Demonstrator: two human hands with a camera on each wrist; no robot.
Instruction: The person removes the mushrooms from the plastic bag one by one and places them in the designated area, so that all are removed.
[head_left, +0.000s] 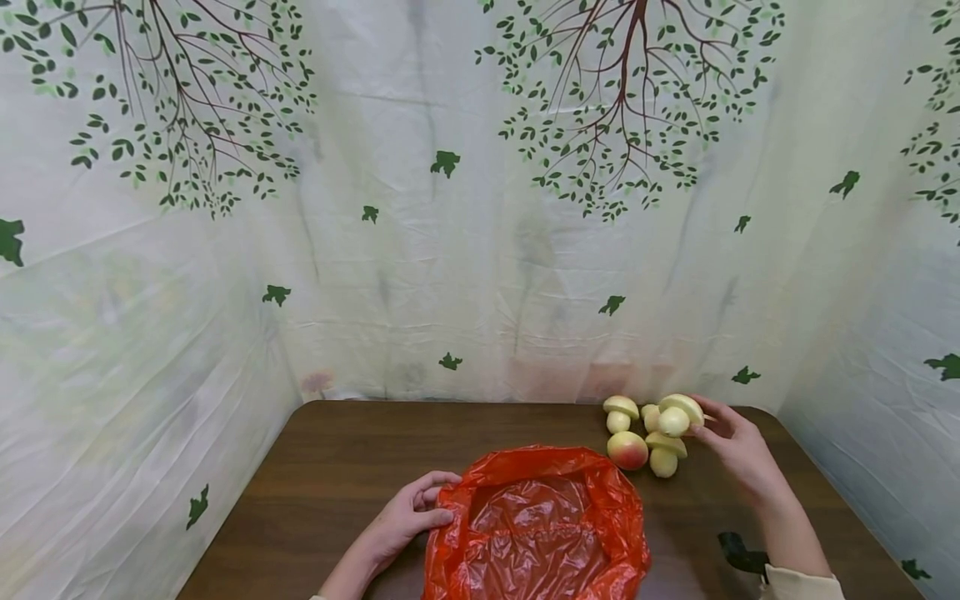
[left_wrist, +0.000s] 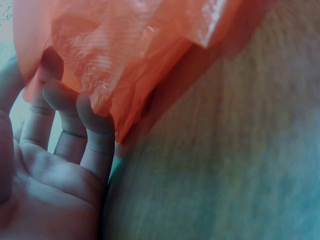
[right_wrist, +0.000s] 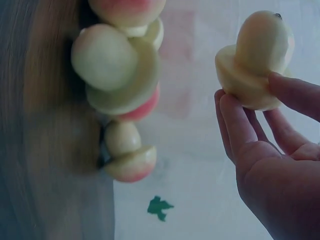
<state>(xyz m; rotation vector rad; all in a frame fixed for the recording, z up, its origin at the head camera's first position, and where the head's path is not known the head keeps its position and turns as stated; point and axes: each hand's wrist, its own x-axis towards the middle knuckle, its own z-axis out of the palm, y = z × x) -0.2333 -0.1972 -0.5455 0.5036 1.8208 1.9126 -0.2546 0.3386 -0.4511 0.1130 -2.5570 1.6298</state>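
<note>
My right hand [head_left: 731, 437] holds a pale yellow toy mushroom [right_wrist: 262, 60] between thumb and fingers, raised over the far right of the table. Close by the hand are more toy mushrooms: one [head_left: 620, 414] stands at the left of the group and another [head_left: 664, 456] sits in front, beside a red-and-yellow peach-like fruit [head_left: 627, 450]. One mushroom behind is partly hidden by the held one. At the front middle lies a red plastic bag [head_left: 540, 525], its mouth spread wide. My left hand [head_left: 408, 517] grips the bag's left rim, fingers bent against the thin film.
The dark brown wooden table [head_left: 337, 458] reaches back to a pale curtain [head_left: 465, 275] printed with branches and leaves, which also hangs along both sides. A black strap mount [head_left: 741, 554] sits at the right wrist. The fruit group stands just behind the bag's right rim.
</note>
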